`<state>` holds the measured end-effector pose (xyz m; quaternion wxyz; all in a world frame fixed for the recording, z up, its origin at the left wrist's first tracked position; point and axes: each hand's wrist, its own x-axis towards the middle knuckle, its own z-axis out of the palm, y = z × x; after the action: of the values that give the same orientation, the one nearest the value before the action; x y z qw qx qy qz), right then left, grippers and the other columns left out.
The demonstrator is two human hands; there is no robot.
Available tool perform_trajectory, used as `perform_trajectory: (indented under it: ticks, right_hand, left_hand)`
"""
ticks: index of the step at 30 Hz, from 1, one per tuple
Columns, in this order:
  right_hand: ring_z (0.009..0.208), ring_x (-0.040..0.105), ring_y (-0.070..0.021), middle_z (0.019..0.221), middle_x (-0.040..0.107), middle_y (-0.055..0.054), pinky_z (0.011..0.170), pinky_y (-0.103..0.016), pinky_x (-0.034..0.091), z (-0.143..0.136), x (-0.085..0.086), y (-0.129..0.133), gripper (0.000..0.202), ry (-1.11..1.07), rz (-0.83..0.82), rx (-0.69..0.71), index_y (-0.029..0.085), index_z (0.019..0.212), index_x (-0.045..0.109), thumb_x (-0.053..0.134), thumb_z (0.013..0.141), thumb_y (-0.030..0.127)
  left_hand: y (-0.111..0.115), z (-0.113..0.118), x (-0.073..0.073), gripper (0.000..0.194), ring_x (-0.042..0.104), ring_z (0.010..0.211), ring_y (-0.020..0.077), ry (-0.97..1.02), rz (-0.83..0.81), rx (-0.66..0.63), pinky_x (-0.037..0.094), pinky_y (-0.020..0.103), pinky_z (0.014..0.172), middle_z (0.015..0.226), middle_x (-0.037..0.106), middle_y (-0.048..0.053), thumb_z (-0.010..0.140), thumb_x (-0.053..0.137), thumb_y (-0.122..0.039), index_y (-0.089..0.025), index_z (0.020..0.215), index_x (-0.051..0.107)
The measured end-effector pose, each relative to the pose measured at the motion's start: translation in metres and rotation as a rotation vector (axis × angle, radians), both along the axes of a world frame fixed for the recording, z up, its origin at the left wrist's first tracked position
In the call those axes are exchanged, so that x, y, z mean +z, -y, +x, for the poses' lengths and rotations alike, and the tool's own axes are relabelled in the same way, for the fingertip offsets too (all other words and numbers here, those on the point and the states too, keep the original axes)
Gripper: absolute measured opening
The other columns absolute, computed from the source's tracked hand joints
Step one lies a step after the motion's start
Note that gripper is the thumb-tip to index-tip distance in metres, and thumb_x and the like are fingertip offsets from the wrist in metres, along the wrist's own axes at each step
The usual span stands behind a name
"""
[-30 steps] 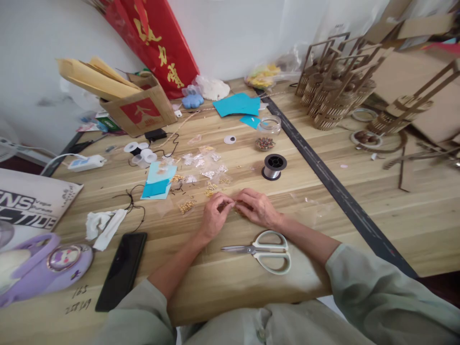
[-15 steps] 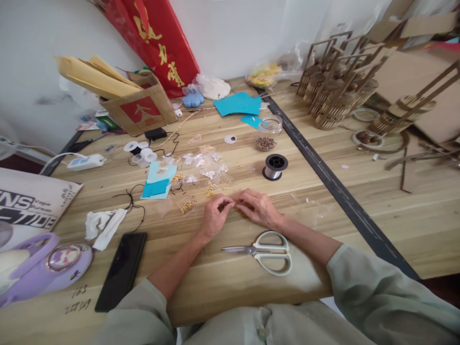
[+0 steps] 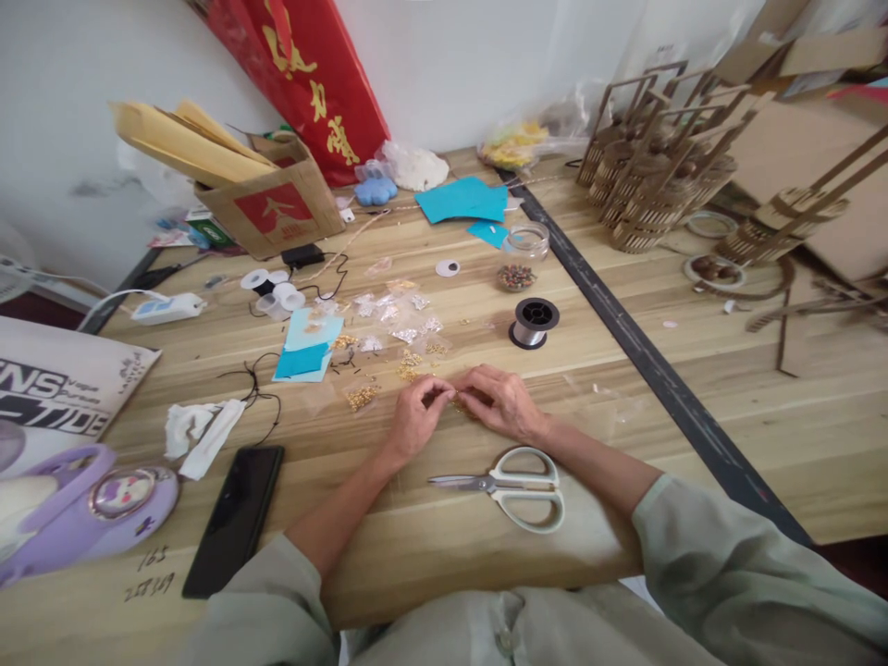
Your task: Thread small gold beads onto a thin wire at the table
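Note:
My left hand (image 3: 418, 416) and my right hand (image 3: 500, 401) meet fingertip to fingertip above the wooden table (image 3: 375, 564). Both are closed in a pinch around something too small to make out. Small gold beads (image 3: 362, 399) lie in a clear bag left of my left hand, and more gold pieces (image 3: 409, 364) lie just beyond it. Scissors (image 3: 510, 486) with pale handles rest below my right hand. A black spool of thin wire (image 3: 533, 323) stands beyond my right hand. Near it sit mixed beads (image 3: 516, 277) in a clear container.
A black phone (image 3: 234, 523) and white tissue (image 3: 201, 435) lie at the left. Blue sheets (image 3: 303, 347), white spools (image 3: 274, 291) and small bags of parts (image 3: 399, 310) are further back. Woven wooden baskets (image 3: 645, 199) stand at the back right, past a dark strip (image 3: 624, 324).
The camera view has shifted very slightly. Both hands stay pinched together in nearly the same place, with only a small movement of the fingers.

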<state>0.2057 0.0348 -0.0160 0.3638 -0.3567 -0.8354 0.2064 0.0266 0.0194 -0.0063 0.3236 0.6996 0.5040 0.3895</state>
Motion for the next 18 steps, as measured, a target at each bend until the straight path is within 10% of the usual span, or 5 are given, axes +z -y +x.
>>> perform_trajectory:
  ticks: [18]
  right_hand:
    - [0.07, 0.053, -0.0157, 0.075, 0.06, -0.004, 0.062, -0.026, 0.037, -0.002, 0.005, 0.0008, 0.004, 0.113, 0.034, -0.09, 0.019, 0.083, 0.057, 0.054, 0.083, 0.02]
  left_hand:
    - [-0.0002, 0.001, 0.0006, 0.009, 0.056, 0.071, 0.0139, 0.003, 0.002, 0.028, 0.045, 0.025, 0.068, 0.074, 0.062, 0.002, 0.081, 0.057, -0.02, -0.016, 0.075, 0.061]
